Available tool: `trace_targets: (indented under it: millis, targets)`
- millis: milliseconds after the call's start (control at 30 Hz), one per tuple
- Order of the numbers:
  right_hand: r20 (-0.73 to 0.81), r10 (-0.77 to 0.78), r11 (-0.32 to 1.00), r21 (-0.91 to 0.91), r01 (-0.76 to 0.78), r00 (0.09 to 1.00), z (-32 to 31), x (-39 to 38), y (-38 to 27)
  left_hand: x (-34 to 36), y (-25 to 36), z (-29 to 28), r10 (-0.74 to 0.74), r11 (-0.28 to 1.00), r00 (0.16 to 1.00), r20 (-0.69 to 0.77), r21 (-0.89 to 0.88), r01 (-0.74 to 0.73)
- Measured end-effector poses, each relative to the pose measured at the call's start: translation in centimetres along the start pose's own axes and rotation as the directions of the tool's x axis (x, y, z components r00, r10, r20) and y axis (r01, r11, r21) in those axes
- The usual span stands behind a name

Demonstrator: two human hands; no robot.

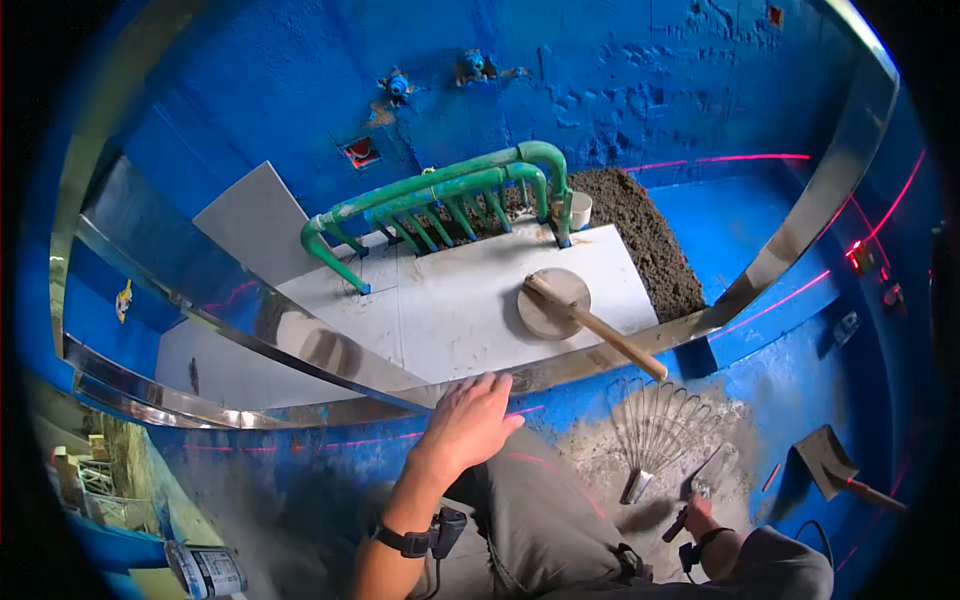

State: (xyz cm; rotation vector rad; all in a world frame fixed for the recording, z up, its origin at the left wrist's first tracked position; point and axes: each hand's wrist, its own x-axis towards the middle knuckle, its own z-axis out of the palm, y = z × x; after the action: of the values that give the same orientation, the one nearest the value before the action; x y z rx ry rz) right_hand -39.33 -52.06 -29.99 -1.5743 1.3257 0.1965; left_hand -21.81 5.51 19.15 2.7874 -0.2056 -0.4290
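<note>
You are gripping a trowel (pixel 711 471) in your right hand (pixel 698 515), its metal blade pointing away from you above the grey-stained floor (pixel 591 445), its dark handle showing below your fingers; your left hand (pixel 468 421) is opening out with nothing in its grasp, its fingertips lying at the curved metal rim (pixel 762 275), though you cannot tell whether they are pressing on it; a fan-shaped wire tool (pixel 637 486) is lying just left of the trowel, and a shovel (pixel 825 464) is resting farther right; beyond the rim, a round-headed mallet (pixel 548 314) is lying on white tiles (pixel 440 310), its wooden handle reaching over the rim toward you; green pipes (pixel 430 183) are standing behind the mallet, with grainy grey-brown mortar (pixel 660 262) spreading beside and behind the tiles; red laser lines are crossing the blue wall (pixel 640 110); a bucket (pixel 205 571) is sitting at lower left.
</note>
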Motion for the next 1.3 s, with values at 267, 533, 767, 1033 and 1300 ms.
trace_targets:
  millis: [267,533,767,1033,1300]
  targets:
    - [0.174,0.073,0.954,-0.3,-0.018,0.982,-0.5,0.3,-0.5,0.5,0.3,-0.5,0.052,0.998,0.999,0.0,0.021,-0.052]
    - [0.525,-0.547,0.096,-0.734,0.672,0.652,2.5,-7.5,-7.4,2.5,-1.9,0.3,0.159,0.969,0.984,-0.082,0.203,-0.14]
    - [0.642,-0.428,0.217,-0.611,0.762,0.636,13.7,-12.5,-11.0,3.9,-3.5,0.1,0.172,0.97,0.985,-0.024,0.178,-0.165]
    - [0.475,-0.623,0.189,-0.68,0.709,0.622,20.8,-7.9,-10.8,5.0,-4.1,-0.5,0.113,0.972,0.986,0.124,0.193,-0.136]
    - [0.591,-0.459,0.155,-0.682,0.715,0.663,21.0,-5.2,-12.4,7.2,-4.1,0.0,0.139,0.96,0.978,0.156,0.221,-0.171]
